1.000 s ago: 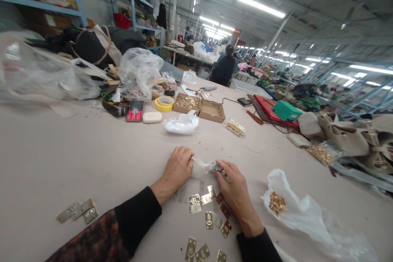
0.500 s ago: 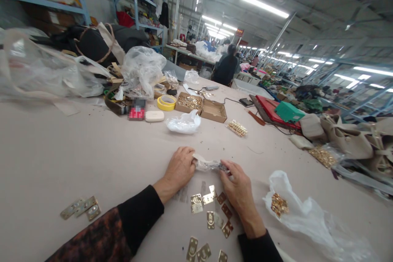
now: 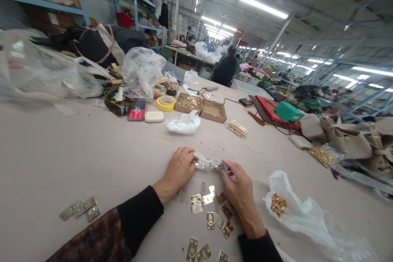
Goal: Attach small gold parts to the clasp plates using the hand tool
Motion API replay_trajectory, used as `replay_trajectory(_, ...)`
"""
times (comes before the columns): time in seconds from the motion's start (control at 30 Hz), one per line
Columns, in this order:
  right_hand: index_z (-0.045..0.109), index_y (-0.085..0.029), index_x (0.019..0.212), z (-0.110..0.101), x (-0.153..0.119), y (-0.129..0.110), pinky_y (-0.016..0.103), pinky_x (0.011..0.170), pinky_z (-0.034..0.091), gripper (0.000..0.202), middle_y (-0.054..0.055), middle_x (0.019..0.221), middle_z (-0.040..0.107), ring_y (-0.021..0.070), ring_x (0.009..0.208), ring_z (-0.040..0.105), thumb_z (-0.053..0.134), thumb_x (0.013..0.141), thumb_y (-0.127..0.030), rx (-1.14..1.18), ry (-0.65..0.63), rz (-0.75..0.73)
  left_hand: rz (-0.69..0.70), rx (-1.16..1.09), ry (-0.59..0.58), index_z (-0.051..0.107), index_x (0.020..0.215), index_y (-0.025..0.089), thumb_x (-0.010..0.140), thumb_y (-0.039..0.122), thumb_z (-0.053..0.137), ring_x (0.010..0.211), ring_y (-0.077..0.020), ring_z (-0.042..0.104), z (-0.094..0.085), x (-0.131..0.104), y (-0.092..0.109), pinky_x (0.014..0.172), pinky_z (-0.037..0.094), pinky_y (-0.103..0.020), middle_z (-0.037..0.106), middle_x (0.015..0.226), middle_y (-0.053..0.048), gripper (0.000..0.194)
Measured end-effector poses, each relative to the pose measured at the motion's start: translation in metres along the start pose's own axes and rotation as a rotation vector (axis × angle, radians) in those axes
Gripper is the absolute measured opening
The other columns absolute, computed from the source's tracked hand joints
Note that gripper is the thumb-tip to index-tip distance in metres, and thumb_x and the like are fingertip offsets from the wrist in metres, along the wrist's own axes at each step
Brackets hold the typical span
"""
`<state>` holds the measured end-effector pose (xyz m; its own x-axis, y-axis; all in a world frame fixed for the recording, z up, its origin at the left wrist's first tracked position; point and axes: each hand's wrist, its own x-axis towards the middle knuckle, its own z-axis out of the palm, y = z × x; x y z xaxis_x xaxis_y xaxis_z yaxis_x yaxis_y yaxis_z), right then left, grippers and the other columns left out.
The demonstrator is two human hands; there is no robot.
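A small clear plastic bag [image 3: 209,163] with dark and silvery bits inside is stretched between my hands, just above the table [image 3: 135,155]. My left hand [image 3: 181,168] pinches its left end, and my right hand [image 3: 238,184] grips the right end. What the bag holds is too small to name. Below my hands lie several gold metal plates [image 3: 210,220], flat and loosely scattered. Three more plates [image 3: 93,211] rest together at the far left, beside my left sleeve.
An open white plastic bag [image 3: 287,184] with gold pieces [image 3: 278,205] lies to the right. Farther back are crumpled plastic [image 3: 183,123], yellow tape [image 3: 166,103], a cardboard box [image 3: 214,111] and a packet of gold parts [image 3: 236,128]. Beige handbags [image 3: 348,137] stand at the right edge.
The bag between my hands has shifted slightly in shape, with more of its silvery contents showing. My hands stay almost in the same place.
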<state>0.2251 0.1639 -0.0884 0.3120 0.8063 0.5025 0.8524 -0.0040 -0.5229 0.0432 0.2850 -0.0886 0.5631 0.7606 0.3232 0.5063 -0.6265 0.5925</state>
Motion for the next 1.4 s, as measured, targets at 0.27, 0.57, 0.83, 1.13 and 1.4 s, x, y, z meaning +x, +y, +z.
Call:
replay_trajectory(0.27, 0.07, -0.02, 0.109, 0.0006, -0.0002, 0.0004, 0.04, 0.087, 0.054, 0.025, 0.009, 0.105, 0.073, 0.023, 0.095, 0.066, 0.057, 0.089, -0.023, 0.015, 0.013, -0.001, 0.003, -0.001, -0.001, 0.07, 0.091, 0.017, 0.082, 0.003, 0.056, 0.112, -0.0253, 0.055, -0.0006, 0.0, -0.0002, 0.105, 0.044, -0.043, 0.066, 0.114, -0.009, 0.022)
replay_trajectory(0.57, 0.07, -0.019, 0.11, 0.0009, -0.0008, -0.0013, 0.04, 0.087, 0.054, 0.025, 0.009, 0.106, 0.072, 0.0231, 0.095, 0.066, 0.056, 0.089, -0.024, 0.02, 0.015, 0.038, 0.011, 0.002, -0.003, 0.069, 0.089, 0.016, 0.081, 0.002, 0.054, 0.111, -0.0253, 0.054, 0.0012, 0.0, -0.0018, 0.104, 0.044, -0.042, 0.066, 0.113, -0.01, 0.023)
replay_trajectory(0.83, 0.071, -0.018, 0.106, 0.001, 0.0001, 0.0026, 0.038, 0.082, 0.054, 0.024, 0.009, 0.102, 0.073, 0.0226, 0.09, 0.066, 0.057, 0.088, -0.027, 0.033, 0.028, 0.085, 0.012, -0.006, -0.003, 0.07, 0.087, 0.018, 0.08, 0.001, 0.054, 0.109, -0.025, 0.055, -0.0009, 0.0001, -0.0002, 0.102, 0.045, -0.041, 0.067, 0.109, -0.009, 0.023)
replay_trajectory(1.13, 0.071, -0.019, 0.107, 0.0004, 0.0007, 0.0011, 0.04, 0.087, 0.052, 0.026, 0.009, 0.105, 0.073, 0.0235, 0.095, 0.065, 0.058, 0.087, -0.027, 0.072, 0.033, 0.118, 0.014, -0.006, -0.007, 0.068, 0.086, 0.018, 0.082, 0.001, 0.054, 0.108, -0.0246, 0.055, -0.0004, 0.0002, -0.0009, 0.102, 0.045, -0.041, 0.067, 0.108, -0.008, 0.022)
replay_trajectory(1.4, 0.074, -0.019, 0.103, 0.0003, 0.0019, 0.0007, 0.038, 0.081, 0.052, 0.028, 0.009, 0.101, 0.073, 0.0228, 0.087, 0.065, 0.06, 0.083, -0.033, 0.124, 0.007, 0.22, 0.015, -0.003, -0.014, 0.068, 0.087, 0.017, 0.083, 0.001, 0.054, 0.11, -0.0248, 0.054, -0.0002, -0.0002, -0.001, 0.103, 0.044, -0.04, 0.066, 0.11, -0.008, 0.022)
